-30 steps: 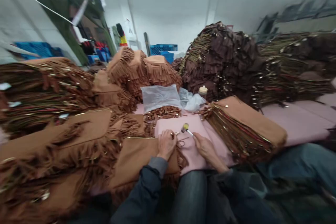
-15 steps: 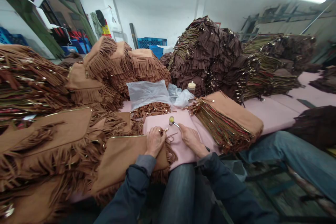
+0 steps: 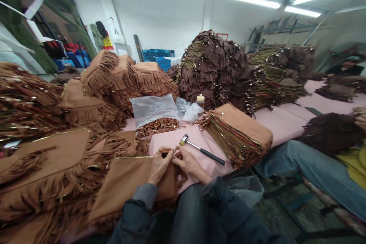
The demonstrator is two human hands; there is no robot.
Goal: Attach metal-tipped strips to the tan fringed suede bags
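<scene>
Across the work surface, beneath nearly everything, one pink cloth (image 3: 276, 120), smooth and softly creased. Towards the back, one rounded mound of dark brown fringed pieces (image 3: 211, 66), limp strips hanging in layers, with metal glints; just right of it, one lower stack of dark brown goods (image 3: 278, 78), olive and red edges showing. To the left, one pile of tan fringed goods (image 3: 134, 74), suede-like, fringe falling in dense rows. At the right edge, beside another person's denim leg (image 3: 297, 164), one dark brown bundle (image 3: 328, 131). Nearer the middle, one slanting stack of tan pouches (image 3: 240, 122), rectangular, edges fanned, too tight to count. Under the left wrist, one flat tan pouch (image 3: 122, 183), matte, zip edge gold, fringe below. Behind the hands, one clear plastic sheet (image 3: 154, 108) and one crumpled plastic bag (image 3: 191, 110); in front of the sheet, a heap of short brown straps (image 3: 158, 125), too many to count. On the cloth, lying free just beyond the fingers, one hammer (image 3: 206, 153): black handle, metal shaft, yellowish face. Two bare hands together before the lap: left hand (image 3: 159, 164) closed on one brown strip (image 3: 164, 149); right hand (image 3: 191, 164) with thumb and fingers curled inwards, tips meeting the left's at the strip's end. Pinching there or merely touching: cannot tell. Farther back, one squat bottle (image 3: 200, 100), cream cap. Smallest, at the fingertips, a bright metallic glint, shape too small to tell.
</scene>
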